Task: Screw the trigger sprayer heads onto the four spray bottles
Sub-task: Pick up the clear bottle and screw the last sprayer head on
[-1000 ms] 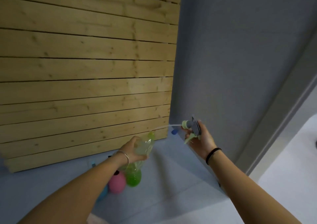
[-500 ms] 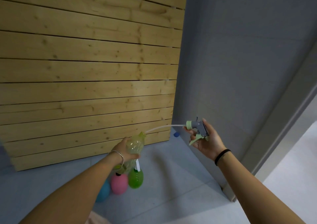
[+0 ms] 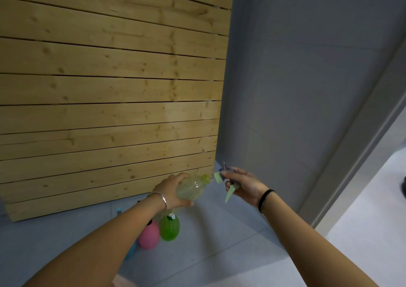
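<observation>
My left hand [image 3: 173, 190] grips a pale yellow-green spray bottle [image 3: 193, 186], tilted with its neck pointing right. My right hand [image 3: 243, 184] holds a grey and light-green trigger sprayer head [image 3: 222, 177], its collar a small gap from the bottle's neck. The dip tube is out of sight, seemingly inside the bottle. On the floor below stand a bright green bottle [image 3: 169, 228], a pink bottle [image 3: 149, 235] and a blue bottle [image 3: 131, 250], the blue one mostly hidden by my left forearm.
A wall of horizontal wooden slats [image 3: 109, 100] fills the left. A grey wall [image 3: 296, 89] and a grey door frame [image 3: 360, 137] stand to the right. Grey tiled floor [image 3: 208, 242] lies below, with a lighter floor [image 3: 373, 220] past the doorway.
My right hand has moved left, bringing the sprayer head up to the bottle's neck, and the long tube is no longer visible. The camera view has shifted slightly.
</observation>
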Demonstrator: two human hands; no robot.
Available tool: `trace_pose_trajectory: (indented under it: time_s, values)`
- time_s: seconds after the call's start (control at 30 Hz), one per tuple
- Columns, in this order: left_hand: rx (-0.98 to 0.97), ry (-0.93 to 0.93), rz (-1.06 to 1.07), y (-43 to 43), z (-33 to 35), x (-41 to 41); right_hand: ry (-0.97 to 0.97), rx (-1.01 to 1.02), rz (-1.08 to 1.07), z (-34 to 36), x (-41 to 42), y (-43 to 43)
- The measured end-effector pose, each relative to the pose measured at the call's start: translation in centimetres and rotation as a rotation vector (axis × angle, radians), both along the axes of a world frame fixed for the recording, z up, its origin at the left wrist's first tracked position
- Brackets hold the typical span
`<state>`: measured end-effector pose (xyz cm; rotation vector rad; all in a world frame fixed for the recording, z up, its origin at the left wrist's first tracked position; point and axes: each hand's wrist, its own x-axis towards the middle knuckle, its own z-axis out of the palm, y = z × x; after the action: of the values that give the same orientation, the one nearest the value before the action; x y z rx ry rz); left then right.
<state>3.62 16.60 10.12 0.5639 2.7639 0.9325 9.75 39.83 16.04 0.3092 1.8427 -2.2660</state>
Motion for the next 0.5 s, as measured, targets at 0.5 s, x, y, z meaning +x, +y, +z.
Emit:
trace_pose_trajectory:
  time_s: [0.5]
  values:
    - [0.002, 0.216, -0.115, 1.6, 3.5, 2.2, 0.228, 0.38, 0.051, 1.7, 0.2, 0.8]
